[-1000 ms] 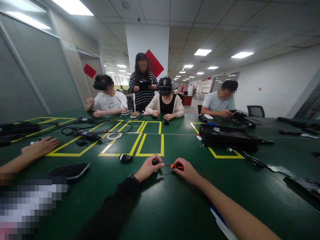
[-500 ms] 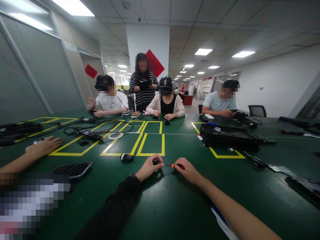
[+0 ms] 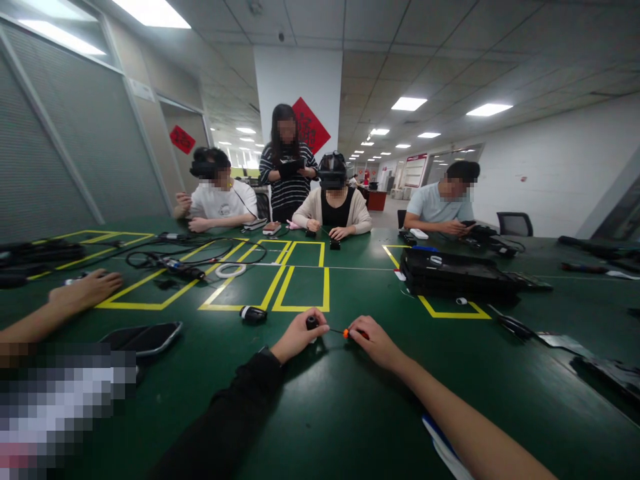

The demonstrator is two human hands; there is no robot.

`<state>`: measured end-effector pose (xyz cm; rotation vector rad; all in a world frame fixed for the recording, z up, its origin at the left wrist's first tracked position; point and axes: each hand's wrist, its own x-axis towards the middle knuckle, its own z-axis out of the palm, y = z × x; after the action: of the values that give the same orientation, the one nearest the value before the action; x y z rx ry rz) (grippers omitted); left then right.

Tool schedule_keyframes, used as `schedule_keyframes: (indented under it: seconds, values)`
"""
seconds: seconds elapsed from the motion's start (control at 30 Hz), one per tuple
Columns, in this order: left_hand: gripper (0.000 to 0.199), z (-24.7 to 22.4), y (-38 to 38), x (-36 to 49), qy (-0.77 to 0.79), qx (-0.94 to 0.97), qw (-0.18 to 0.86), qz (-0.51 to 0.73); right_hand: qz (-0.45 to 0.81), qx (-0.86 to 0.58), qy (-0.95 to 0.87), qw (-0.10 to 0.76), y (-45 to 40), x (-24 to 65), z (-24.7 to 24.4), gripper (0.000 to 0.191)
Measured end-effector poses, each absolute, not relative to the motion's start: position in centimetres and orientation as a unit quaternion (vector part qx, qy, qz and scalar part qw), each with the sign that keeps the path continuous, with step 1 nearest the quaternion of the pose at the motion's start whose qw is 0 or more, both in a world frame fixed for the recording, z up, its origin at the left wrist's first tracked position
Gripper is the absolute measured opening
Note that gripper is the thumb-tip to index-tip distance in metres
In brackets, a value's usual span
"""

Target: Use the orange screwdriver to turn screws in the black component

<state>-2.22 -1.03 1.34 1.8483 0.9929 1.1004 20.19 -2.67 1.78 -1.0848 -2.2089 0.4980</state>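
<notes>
My left hand [image 3: 299,333] is closed around a small black cylindrical object [image 3: 312,323], just above the green table [image 3: 320,413]. My right hand [image 3: 373,340] grips a screwdriver [image 3: 347,333] with an orange and black handle. Its thin dark shaft points left and reaches the fingertips of my left hand by the black object. Whether the tip sits inside the object cannot be made out. A black rounded object with a white band [image 3: 253,315] lies on the table to the left of my hands.
Yellow tape rectangles [image 3: 303,310] mark the table. Cables [image 3: 185,270] and a white ring [image 3: 231,271] lie left; a black case [image 3: 457,273] lies right. Another person's hand [image 3: 97,290] rests at left. Several people are across the table.
The view has shifted very slightly. Both my hands keep the same hold and nearly the same place.
</notes>
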Motion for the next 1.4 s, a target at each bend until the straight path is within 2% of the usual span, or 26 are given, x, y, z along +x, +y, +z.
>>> schedule_keyframes:
  seconds: [0.17,0.33,0.4,0.5,0.67,1.03,1.17,1.4]
  values:
    - [0.025,1.19,-0.98,-2.2,0.396,0.716,0.384,0.428,0.195,-0.429,-0.822,0.318,-2.71,20.22,1.52,0.015]
    - [0.025,0.94,-0.85,-2.26,0.388,0.712,0.406,0.422,0.222,-0.447,-0.807,0.316,-2.79,20.27,1.51,0.021]
    - [0.024,0.92,-0.84,-2.28,0.388,0.713,0.401,0.425,0.22,-0.436,-0.815,0.311,-2.77,20.26,1.64,0.018]
    - [0.021,1.04,-0.9,-2.29,0.388,0.717,0.382,0.435,0.201,-0.419,-0.831,0.305,-2.74,20.21,1.83,0.023]
    - [0.02,1.28,-1.07,-2.32,0.386,0.721,0.379,0.433,0.201,-0.429,-0.822,0.317,-2.81,20.15,1.69,0.013]
    - [0.017,1.24,-0.99,-2.35,0.379,0.726,0.371,0.438,0.199,-0.415,-0.832,0.31,-2.86,20.01,2.0,0.02]
    - [0.017,1.33,-1.12,-2.37,0.374,0.727,0.377,0.436,0.198,-0.426,-0.822,0.321,-2.81,20.02,1.69,0.013]
    - [0.019,1.45,-1.2,-2.33,0.373,0.728,0.379,0.432,0.213,-0.435,-0.813,0.321,-2.89,19.91,1.76,0.016]
